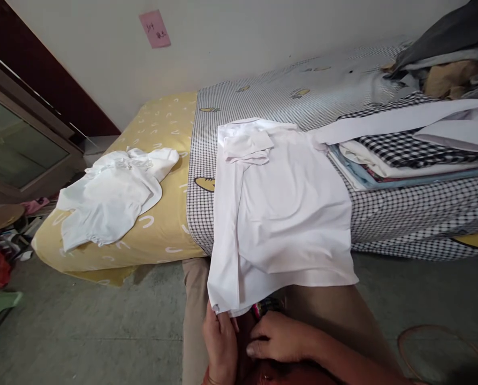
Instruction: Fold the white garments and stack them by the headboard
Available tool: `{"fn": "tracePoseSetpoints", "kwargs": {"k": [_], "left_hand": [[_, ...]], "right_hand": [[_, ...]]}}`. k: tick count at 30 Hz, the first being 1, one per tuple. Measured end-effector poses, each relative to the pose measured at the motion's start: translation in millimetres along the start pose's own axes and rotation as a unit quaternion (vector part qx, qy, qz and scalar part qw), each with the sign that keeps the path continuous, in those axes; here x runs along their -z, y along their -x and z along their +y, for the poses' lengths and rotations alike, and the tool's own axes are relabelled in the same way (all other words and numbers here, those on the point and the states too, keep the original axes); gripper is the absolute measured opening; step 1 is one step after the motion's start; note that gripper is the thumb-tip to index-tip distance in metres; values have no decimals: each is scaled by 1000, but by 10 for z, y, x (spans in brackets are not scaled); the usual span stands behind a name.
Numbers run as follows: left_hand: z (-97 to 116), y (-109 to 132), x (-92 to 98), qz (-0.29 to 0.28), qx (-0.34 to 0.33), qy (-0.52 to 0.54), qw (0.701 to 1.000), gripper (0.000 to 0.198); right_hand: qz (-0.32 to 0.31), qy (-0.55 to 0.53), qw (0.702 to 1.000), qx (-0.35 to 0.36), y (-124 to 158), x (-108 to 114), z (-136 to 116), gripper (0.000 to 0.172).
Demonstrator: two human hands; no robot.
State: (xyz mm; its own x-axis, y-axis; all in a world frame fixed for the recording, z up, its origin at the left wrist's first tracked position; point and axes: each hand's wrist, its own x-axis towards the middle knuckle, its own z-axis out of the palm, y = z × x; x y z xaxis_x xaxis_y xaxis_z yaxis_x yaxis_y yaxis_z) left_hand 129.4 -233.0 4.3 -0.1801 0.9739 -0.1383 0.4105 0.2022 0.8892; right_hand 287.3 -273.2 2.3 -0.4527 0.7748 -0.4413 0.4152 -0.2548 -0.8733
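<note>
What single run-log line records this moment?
white shirt: spread over bed's edge | left hand: at lower corner | right hand: below hem | sleeve: across folded clothes

The shirt point(290, 203) is smooth, matt cloth; the bedsheet point(399, 214), matt cloth; the note point(155, 29), matt paper; the cabinet pane point(17, 136), glossy and glass-like.

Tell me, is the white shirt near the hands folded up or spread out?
Partly folded: one side of the white shirt is turned in, but a sleeve stretches out across the stack of clothes.
</note>
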Motion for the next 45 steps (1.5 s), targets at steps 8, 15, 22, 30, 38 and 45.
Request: {"fn": "tracePoseSetpoints", "kwargs": {"k": [8, 15, 22, 30, 38, 45], "left_hand": [[102, 22, 34, 0, 31, 40, 999, 30], [165, 44, 54, -18, 54, 94, 994, 23], [188, 60, 54, -23, 63, 107, 992, 23], [103, 53, 43, -8, 70, 106, 992, 24], [25, 36, 38, -5, 61, 94, 994, 32], [-31, 58, 23, 7, -18, 32, 999, 27]], "right_hand": [[261, 68, 953, 140, -2, 11, -10, 15], [411, 266, 855, 172, -90, 23, 34, 28], [418, 308, 809, 275, -168, 38, -43, 26], [423, 284, 799, 319, -145, 5, -56, 16], [308, 81, 911, 263, -177, 16, -22, 11], [171, -344, 913, 141, -176, 138, -166, 60]]}}
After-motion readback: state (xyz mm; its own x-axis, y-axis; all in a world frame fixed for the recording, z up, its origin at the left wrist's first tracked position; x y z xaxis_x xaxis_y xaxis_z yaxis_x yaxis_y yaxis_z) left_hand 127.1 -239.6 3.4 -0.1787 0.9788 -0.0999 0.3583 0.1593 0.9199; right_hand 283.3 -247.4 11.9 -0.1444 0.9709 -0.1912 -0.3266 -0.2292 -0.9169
